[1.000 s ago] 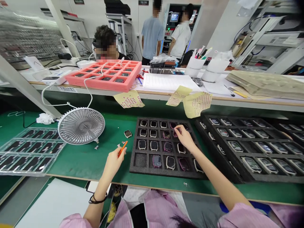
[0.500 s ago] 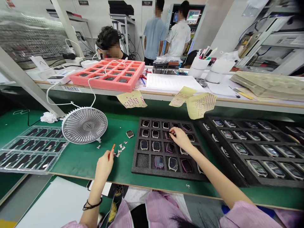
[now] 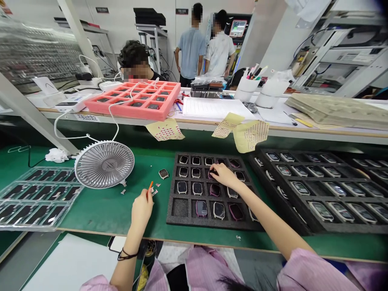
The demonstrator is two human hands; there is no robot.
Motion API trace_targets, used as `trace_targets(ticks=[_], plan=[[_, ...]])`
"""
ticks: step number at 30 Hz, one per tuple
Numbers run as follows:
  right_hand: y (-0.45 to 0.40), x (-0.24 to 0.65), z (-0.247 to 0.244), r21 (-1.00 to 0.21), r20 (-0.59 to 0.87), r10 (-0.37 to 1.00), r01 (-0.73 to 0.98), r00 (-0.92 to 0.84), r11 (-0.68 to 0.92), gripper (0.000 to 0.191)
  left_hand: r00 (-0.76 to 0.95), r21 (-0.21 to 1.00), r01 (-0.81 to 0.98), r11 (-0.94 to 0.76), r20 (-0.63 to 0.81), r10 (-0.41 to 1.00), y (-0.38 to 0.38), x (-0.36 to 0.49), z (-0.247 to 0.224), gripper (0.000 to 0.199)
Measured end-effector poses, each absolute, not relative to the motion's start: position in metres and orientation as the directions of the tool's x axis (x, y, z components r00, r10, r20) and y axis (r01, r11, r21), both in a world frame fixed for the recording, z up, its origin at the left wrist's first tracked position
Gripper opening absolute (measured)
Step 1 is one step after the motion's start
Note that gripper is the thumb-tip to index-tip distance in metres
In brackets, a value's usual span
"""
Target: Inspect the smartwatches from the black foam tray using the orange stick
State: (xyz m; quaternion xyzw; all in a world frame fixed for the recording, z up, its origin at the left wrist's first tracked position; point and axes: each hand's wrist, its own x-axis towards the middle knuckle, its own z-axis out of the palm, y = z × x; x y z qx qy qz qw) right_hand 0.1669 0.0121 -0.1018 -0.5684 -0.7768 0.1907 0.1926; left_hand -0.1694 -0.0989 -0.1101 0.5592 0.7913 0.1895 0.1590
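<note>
My left hand (image 3: 141, 210) is closed round a thin orange stick-like tool (image 3: 150, 185), its tip pointing up and away from me. Small pale scraps (image 3: 155, 190) lie on the green table just beyond it. A single smartwatch (image 3: 163, 173) rests face up behind the scraps. To the right sits a black foam tray (image 3: 194, 222) with watches in its compartments; the front left compartment is bare. My right hand (image 3: 226, 176) reaches over the tray, its fingertips pinched on a purple-framed watch (image 3: 209, 173) in the second row. The hand partly hides that watch and its neighbours.
A round grey fan (image 3: 106, 165) stands on the left, beside a clear plastic tray (image 3: 65, 211) of black parts. More foam trays of watches (image 3: 329, 214) are at the right. A shelf above bears a pink foam tray (image 3: 163, 111). Three people (image 3: 190, 48) are beyond it.
The view has shifted slightly. My left hand with the orange tool has moved right, closer to the scraps and the foam tray. The right hand stays at the same compartment.
</note>
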Motion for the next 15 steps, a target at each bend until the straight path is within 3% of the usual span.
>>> trace_targets(ticks=[7, 11, 15], plan=[[0.029, 0.179, -0.101, -0.753, -0.022, 0.952, 0.631, -0.306, 0.186, 0.021, -0.243, 0.685, 0.708, 0.170, 0.011, 0.970, -0.112, -0.167, -0.099, 0.029], [0.019, 0.181, -0.099, -0.858, 0.000, 0.969, 0.497, -0.248, 0.127, 0.031, 0.004, 0.840, 0.543, -0.012, 0.012, 1.000, -0.114, -0.145, -0.089, 0.033], [-0.007, 0.167, -0.085, -0.941, 0.011, 0.976, 0.326, -0.220, 0.085, 0.038, 0.271, 0.947, 0.319, -0.044, -0.046, 0.961, -0.111, -0.110, -0.078, 0.038]])
